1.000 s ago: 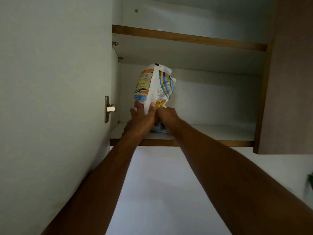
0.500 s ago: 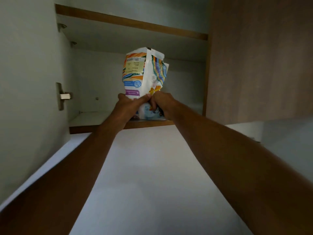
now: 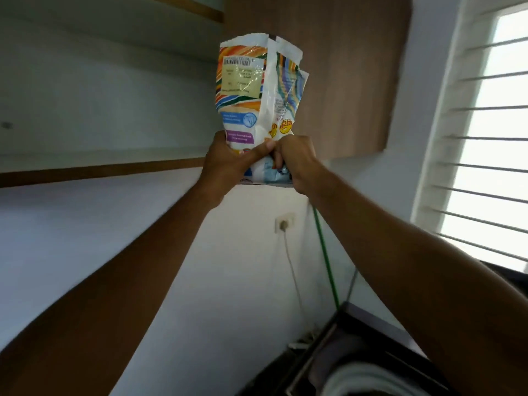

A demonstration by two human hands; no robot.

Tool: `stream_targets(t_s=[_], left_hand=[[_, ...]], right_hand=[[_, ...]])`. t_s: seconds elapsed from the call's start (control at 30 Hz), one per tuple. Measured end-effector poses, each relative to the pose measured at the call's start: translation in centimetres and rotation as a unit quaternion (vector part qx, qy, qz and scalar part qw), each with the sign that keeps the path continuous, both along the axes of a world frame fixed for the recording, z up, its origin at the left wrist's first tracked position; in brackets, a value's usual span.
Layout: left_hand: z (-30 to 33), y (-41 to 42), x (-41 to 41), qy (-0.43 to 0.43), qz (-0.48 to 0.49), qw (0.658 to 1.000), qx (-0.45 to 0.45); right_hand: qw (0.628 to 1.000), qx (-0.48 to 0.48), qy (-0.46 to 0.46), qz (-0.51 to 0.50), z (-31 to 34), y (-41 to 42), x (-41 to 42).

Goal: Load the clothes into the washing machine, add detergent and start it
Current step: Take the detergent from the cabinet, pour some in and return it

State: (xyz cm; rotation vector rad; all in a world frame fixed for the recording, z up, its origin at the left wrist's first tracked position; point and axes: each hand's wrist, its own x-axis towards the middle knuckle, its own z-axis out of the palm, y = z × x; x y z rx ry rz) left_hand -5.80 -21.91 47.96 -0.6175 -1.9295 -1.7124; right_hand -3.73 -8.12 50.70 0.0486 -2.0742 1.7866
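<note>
A white detergent bag [image 3: 257,90] with orange, blue and green stripes is held upright in the air, its torn top open. My left hand [image 3: 228,161] grips its lower left side and my right hand [image 3: 297,164] grips its lower right side, both raised overhead. The bag is out in front of the open wall cupboard's lower shelf [image 3: 100,170]. At the bottom right the dark top of the washing machine [image 3: 351,352] shows, with a pale drum rim inside.
A brown cupboard door [image 3: 328,67] stands behind the bag. A wall socket [image 3: 284,222] with a cable and a green hose [image 3: 325,258] run down the white wall. A window with slats [image 3: 491,138] is at the right.
Both hands have lifted the detergent bag off the cupboard shelf and brought it out and to the right. The view has swung right, so the window and the washing machine now show.
</note>
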Motion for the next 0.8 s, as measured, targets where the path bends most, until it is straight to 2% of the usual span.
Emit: stream_targets(t_s=[0.23,0.53,0.8], left_hand=[[-4.5,12.1,2.3,-0.096,-0.147,0.984,-0.024],[-11.7,24.9,5.0,-0.168,-0.210,0.962,-0.043],[-17.5,32.2,7.5,-0.203,-0.280,0.936,-0.063]], right_hand=[[0.995,-0.034,-0.041,-0.085,-4.2,12.2,3.6],[0.980,-0.049,-0.104,-0.160,-11.7,24.7,8.6],[0.964,-0.038,-0.153,-0.215,-17.4,31.6,13.5]])
